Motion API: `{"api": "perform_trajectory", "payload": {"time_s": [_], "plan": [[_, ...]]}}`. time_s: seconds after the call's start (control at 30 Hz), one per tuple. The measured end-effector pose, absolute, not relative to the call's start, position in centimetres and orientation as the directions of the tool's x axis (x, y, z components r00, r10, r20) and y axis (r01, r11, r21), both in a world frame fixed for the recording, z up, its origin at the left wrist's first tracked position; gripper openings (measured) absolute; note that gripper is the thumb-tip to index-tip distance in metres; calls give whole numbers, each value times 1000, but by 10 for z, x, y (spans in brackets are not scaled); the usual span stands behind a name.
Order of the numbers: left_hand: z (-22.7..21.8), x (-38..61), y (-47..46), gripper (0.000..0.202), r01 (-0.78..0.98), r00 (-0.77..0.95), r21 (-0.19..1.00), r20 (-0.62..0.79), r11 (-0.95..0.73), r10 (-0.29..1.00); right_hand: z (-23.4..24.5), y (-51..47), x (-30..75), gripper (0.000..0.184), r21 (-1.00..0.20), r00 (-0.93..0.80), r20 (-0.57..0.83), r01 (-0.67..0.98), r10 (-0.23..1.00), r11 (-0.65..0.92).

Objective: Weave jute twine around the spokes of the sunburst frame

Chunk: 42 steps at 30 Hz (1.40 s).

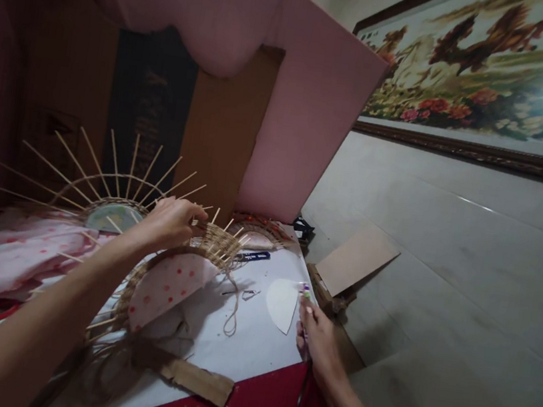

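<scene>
head view | our left hand (172, 222): fingers curled nearly closed on the top rim of the half-round, dotted-fabric wicker piece (173, 286), tilted over the white sheet (202, 355) | our right hand (318, 338): fingers wrapped round a purple-topped tool (306, 291), beside a white paper cutout (280, 304) | blue utility knife (255, 256) lies behind

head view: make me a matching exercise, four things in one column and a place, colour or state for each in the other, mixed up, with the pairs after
1. left hand
2. right hand
3. cardboard strip
4. curved cutout

A. white, with a pointed lower end
B. closed around a purple tool
C. brown, near the red surface
D. at the woven rim above polka-dotted fabric

Pairs: 1-D, 2-B, 3-C, 4-A
</scene>
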State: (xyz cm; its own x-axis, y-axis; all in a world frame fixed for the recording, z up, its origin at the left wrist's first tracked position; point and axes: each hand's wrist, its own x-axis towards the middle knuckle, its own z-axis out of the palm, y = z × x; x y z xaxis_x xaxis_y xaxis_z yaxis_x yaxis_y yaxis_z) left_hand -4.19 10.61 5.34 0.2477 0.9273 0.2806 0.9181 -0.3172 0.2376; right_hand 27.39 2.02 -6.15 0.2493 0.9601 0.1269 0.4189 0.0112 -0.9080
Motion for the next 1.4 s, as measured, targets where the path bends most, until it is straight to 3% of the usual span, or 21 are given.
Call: {"api": "perform_trajectory", "payload": {"time_s": [0.03, 0.1, 0.2, 0.3, 0.4, 0.5, 0.7, 1.17, 1.4], "plan": [[53, -41, 105, 25, 917, 251, 237, 284, -322, 925, -57, 17, 272, 37, -983, 261, 4, 179, 965, -44], [53, -40, 104, 25, 914, 259, 235, 285, -330, 923, -45, 11, 265, 36, -986, 210, -103, -148, 972, -73], [53, -39, 102, 27, 904, 285, 235, 289, -356, 914, -24, 5, 250, 35, -946, 133, -41, -323, 990, 4], [53, -38, 103, 29, 895, 288, 262, 280, -361, 916, -5, 7, 232, 34, -960, -43, 21, -279, 999, 9], [53, -38, 105, 29, 901, 271, 268, 271, -342, 924, 9, 17, 216, 37, -997, -266, 27, -70, 964, 9], [52, -38, 107, 28, 907, 274, 250, 263, -340, 925, 15, 29, 201, 40, -996, -357, -26, 86, 934, 6], [49, -39, 110, 26, 906, 294, 241, 233, -348, 927, 8, 46, 179, 43, -987, -386, -104, 152, 917, -48], [41, -31, 112, 37, 914, 274, 245, 220, -324, 936, -16, 56, 175, 48, -992, -341, -93, 117, 935, -56], [39, -28, 110, 33, 889, 309, 278, 222, -363, 925, -21, 59, 173, 45, -990, -336, -87, 136, 938, -44]]}}
